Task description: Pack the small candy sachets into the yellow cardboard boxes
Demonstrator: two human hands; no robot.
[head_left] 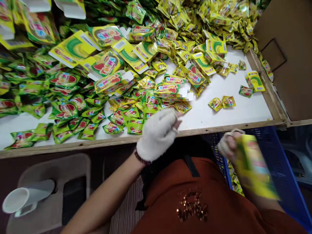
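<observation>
My left hand [159, 133], in a white glove with bare fingertips, is curled over the table's front edge. Its fingers are bent inward, and whatever they hold, if anything, is hidden. Beside it lie green watermelon candy packets [135, 126] and a yellow candy packet [182, 106]. Off the table to the right, my right hand [229, 143], also gloved, grips a yellow-and-green candy box [255, 165] by one end. Motion blurs the box, which is above a blue crate [268, 152].
Several small candy boxes [107, 65], some with flaps open, lie on heaped packets [214, 19]. A wooden rim [195, 131] borders the white tabletop [200, 120]. A brown carton [290, 48] stands right. Lower left, a white mug [31, 195] and dark phone-like slab [74, 198] rest on a stool-like seat [48, 214].
</observation>
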